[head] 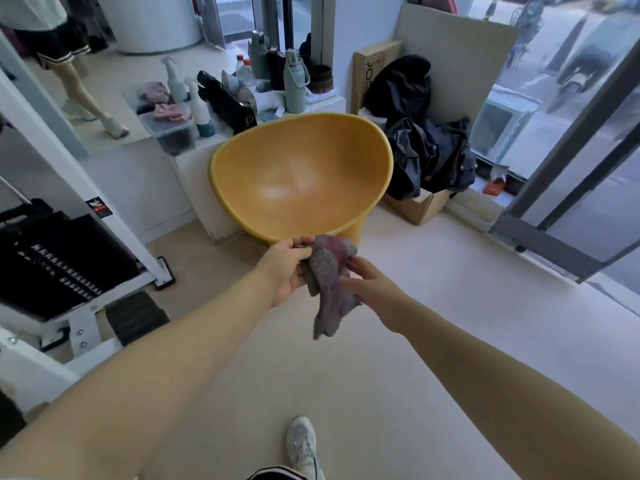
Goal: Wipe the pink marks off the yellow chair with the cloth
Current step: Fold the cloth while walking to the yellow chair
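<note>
Both hands' fingers, left hand and right hand, around the grey-pink cloth before the empty-bowled yellow chair.

Bare floor near yellow chair gives open reach; dark bags crowd right, shelf clutter far-left, apparently touching.

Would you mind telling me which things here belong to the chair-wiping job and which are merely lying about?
Belong to the job:
yellow chair
cloth, held by the left hand and right hand

Just lying about:
spray bottles
green flask
black clothes
cardboard box
clear plastic tub
</note>
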The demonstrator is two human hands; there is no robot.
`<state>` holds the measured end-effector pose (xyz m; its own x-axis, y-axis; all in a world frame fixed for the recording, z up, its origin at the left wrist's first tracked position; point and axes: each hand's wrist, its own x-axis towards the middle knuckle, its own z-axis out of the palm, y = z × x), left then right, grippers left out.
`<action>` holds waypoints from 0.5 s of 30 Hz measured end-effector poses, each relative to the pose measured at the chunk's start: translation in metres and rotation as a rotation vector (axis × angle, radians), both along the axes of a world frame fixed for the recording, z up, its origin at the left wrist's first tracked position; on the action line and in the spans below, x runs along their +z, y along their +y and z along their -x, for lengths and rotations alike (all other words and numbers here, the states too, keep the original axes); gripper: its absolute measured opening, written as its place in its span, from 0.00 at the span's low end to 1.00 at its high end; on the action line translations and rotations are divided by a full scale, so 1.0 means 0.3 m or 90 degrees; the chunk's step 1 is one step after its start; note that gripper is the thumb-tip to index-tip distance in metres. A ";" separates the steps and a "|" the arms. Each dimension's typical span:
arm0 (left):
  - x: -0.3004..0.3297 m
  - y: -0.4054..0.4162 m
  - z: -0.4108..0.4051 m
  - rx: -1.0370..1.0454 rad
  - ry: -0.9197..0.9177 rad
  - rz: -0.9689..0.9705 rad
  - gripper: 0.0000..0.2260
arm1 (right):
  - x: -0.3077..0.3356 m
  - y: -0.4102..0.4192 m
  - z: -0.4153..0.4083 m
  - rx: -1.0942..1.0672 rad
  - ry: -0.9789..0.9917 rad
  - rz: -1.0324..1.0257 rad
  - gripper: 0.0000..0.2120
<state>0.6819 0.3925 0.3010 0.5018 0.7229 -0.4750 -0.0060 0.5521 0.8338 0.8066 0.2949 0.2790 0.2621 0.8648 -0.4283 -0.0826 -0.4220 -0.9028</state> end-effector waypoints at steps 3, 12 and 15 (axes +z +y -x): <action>0.038 0.172 -0.063 -0.016 -0.055 -0.013 0.11 | -0.008 0.189 -0.024 0.049 -0.004 -0.061 0.36; -0.021 0.615 -0.102 -0.078 0.429 -0.373 0.13 | 0.013 0.576 -0.278 0.069 -0.227 0.006 0.06; -0.049 0.741 -0.122 -0.078 0.536 -0.413 0.11 | 0.045 0.683 -0.403 0.216 -0.123 0.054 0.12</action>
<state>0.7187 0.6147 0.2864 0.2780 0.9288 -0.2450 0.7333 -0.0405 0.6787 0.9276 0.4999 0.2925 0.0502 0.8795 -0.4733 0.2427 -0.4704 -0.8484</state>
